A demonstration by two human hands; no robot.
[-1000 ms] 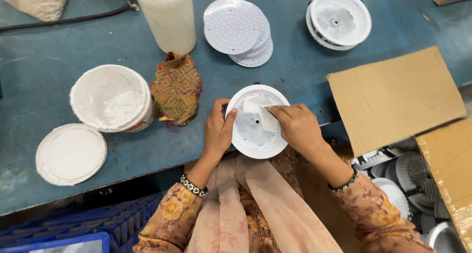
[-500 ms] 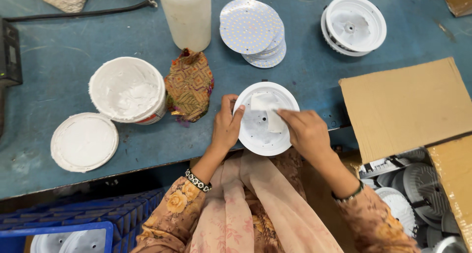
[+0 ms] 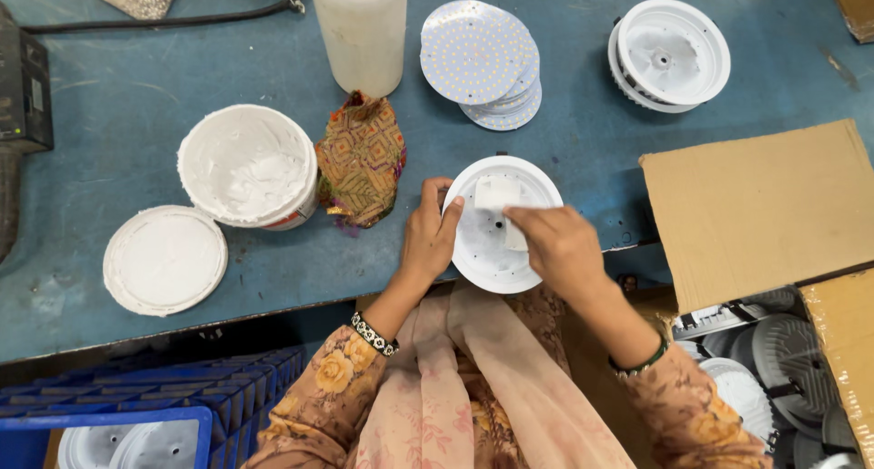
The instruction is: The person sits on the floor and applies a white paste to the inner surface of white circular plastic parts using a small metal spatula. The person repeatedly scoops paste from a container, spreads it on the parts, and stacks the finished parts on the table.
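A round white lamp housing (image 3: 492,250) lies at the near edge of the blue table (image 3: 118,150). My left hand (image 3: 430,237) grips its left rim. My right hand (image 3: 560,246) presses a small white flat scraper (image 3: 498,196) into the housing's inside, where white paste is smeared. An open white tub of white paste (image 3: 246,167) stands to the left, its lid (image 3: 164,259) beside it. A patterned cloth (image 3: 361,159) lies between the tub and the housing.
A stack of round LED boards (image 3: 481,61) and a stack of white housings (image 3: 669,55) sit at the back. A translucent bottle (image 3: 360,27) stands behind the cloth. A cardboard box (image 3: 756,209) with more housings is at right. A blue crate (image 3: 137,419) is below left.
The view has shifted, so things appear further right. My right hand has slid the scraper a little within the housing; my left hand keeps hold of the rim.
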